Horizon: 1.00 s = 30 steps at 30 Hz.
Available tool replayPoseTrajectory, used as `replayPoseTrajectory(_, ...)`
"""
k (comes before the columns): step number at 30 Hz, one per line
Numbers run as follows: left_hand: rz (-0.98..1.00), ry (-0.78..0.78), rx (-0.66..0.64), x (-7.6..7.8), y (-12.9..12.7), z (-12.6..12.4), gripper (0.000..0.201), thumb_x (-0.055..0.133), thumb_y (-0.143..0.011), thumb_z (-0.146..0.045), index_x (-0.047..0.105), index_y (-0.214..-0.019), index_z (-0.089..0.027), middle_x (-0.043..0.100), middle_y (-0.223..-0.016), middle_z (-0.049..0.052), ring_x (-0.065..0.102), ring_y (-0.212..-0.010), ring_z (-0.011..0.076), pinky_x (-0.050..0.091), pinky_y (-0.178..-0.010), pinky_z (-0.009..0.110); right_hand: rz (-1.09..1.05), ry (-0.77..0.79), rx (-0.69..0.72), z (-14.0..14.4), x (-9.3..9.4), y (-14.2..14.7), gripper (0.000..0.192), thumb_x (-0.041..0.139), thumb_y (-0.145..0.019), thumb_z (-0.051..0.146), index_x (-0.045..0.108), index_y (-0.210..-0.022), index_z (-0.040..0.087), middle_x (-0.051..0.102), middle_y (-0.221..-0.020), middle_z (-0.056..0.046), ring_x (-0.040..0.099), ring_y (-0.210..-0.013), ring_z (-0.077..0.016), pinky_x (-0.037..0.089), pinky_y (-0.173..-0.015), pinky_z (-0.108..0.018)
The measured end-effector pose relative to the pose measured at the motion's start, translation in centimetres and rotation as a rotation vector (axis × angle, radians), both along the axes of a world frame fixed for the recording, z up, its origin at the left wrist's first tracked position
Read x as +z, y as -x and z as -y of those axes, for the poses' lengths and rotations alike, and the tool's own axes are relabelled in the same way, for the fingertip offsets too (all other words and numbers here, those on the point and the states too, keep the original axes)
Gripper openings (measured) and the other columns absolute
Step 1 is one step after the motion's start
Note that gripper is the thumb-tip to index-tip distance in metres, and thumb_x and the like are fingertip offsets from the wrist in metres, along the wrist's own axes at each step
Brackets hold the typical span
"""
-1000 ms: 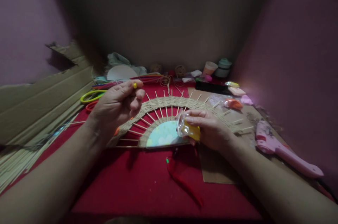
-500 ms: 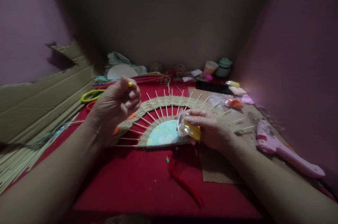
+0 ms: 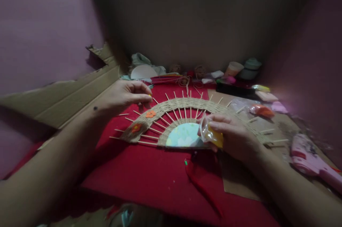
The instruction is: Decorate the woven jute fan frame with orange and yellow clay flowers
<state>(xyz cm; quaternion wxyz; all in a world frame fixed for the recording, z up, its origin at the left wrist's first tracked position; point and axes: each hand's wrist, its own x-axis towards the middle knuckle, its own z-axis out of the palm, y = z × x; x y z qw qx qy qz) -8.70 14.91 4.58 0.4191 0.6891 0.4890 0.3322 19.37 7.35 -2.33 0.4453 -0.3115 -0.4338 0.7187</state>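
Observation:
A half-round woven fan of twine and thin sticks lies on the red cloth, with a pale blue half disc at its centre. Two orange flowers sit on its left band. My left hand pinches a tiny yellow bead just above the fan's upper left rim. My right hand rests at the fan's right side and holds a small clear bag of yellow beads, tipped toward the disc.
A pink glue gun lies at the right on brown cardboard. Torn cardboard leans at the left. Cups, twine, a black box and small packets crowd the back. A red tassel lies in front of the fan.
My left hand has dropped from in front of me to the fan's upper left rim with the bead. The view has swung left. My right hand keeps the bag in place.

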Motion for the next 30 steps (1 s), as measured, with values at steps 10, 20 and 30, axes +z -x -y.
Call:
replayPoseTrajectory(10,-0.212,-0.076,0.059,-2.7,0.7,-0.7,0.016,0.068,-0.064,-0.026,0.063,-0.075,-0.015,0.065,-0.066,0.001,0.057,-0.057,0.0100,0.045,-0.051,0.021,0.047,0.021,-0.024,0.1,0.1,0.0,0.017,0.071,-0.066,0.033,0.069,-0.074,0.017,0.062,-0.064,-0.003,0.052,-0.042,-0.0086,0.040,-0.035,-0.018)
replayPoseTrajectory(20,-0.449,-0.209,0.009,-3.6,1.6,-1.0,0.022,0.058,-0.076,-0.037,0.065,-0.076,-0.016,0.060,-0.061,-0.001,0.053,-0.055,0.0095,0.040,-0.050,0.021,0.060,0.050,-0.030,0.3,0.1,0.0,0.021,0.072,-0.066,0.034,0.070,-0.079,0.017,0.063,-0.065,-0.004,0.053,-0.044,-0.0095,0.042,-0.036,-0.018)
replayPoseTrajectory(30,-0.472,-0.247,-0.025,-4.6,2.3,-1.3,0.020,0.057,-0.075,-0.033,0.066,-0.081,-0.016,0.065,-0.072,0.001,0.058,-0.066,0.0115,0.043,-0.059,0.022,0.043,0.034,-0.005,0.1,-0.3,-0.2,0.020,0.070,-0.067,0.035,0.070,-0.078,0.018,0.063,-0.064,-0.004,0.053,-0.043,-0.0096,0.042,-0.035,-0.018)
